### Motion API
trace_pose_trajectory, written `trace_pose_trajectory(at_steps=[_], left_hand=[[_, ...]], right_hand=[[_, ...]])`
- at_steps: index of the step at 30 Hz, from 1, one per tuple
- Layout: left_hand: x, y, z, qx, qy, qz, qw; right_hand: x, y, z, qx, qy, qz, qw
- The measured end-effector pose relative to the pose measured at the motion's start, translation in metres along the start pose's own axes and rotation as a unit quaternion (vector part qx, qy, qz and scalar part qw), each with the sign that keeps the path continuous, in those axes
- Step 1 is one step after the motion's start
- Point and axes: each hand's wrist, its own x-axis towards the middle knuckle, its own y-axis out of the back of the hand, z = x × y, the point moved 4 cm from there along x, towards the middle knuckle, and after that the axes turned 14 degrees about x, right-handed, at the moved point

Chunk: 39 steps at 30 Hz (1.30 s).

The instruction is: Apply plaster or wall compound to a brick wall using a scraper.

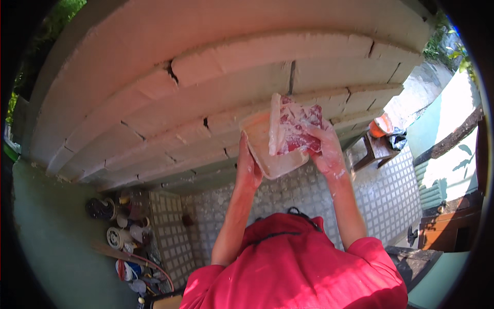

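My left hand point(249, 166) is closed around the side of a pale, translucent plastic tub point(275, 169) with whitish smears on it. In my right hand point(328, 149) is a red, flat scraper point(303, 126) coated in white paste, with a thick white ridge along its left edge. The scraper lies over the tub's right side; whether the two touch I cannot tell. White paste also marks the right hand's fingers and wrist. What the tub holds is partly hidden behind the scraper.
A pale block wall point(226, 62) with ledges and dark cracked joints rises ahead. To the right, a small wooden stool point(374, 152) bears an orange bucket point(381, 126). Several pots and containers point(119, 238) crowd the lower left. Below is a tiled floor point(391, 180).
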Motion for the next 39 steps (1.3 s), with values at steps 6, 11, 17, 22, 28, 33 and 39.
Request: trace_pose_trajectory(at_steps=[6,11,17,22,28,33,39], left_hand=[[0.026,-0.012,0.007,-0.010,-0.016,0.002,1.000],[0.027,-0.025,0.018,-0.017,-0.012,-0.001,1.000],[0.028,-0.002,0.000,-0.027,0.006,0.021,0.999],[0.016,0.014,-0.013,-0.014,0.016,0.038,0.999],[0.004,0.035,-0.023,-0.046,0.043,0.030,0.998],[-0.008,0.050,-0.021,-0.049,0.033,0.034,0.998],[-0.023,0.071,-0.016,-0.057,0.020,0.059,0.996]], right_hand=[[0.031,-0.036,-0.043,0.019,0.138,0.010,0.990],[0.101,-0.052,-0.071,0.077,0.114,-0.168,0.976],[0.122,-0.099,-0.059,0.051,0.174,-0.028,0.983],[0.133,-0.105,-0.054,0.054,0.146,-0.033,0.987],[0.156,-0.117,-0.046,0.084,0.120,-0.025,0.989],[0.181,-0.141,-0.047,0.033,0.128,-0.036,0.991],[0.204,-0.171,-0.068,0.004,0.140,-0.055,0.989]])
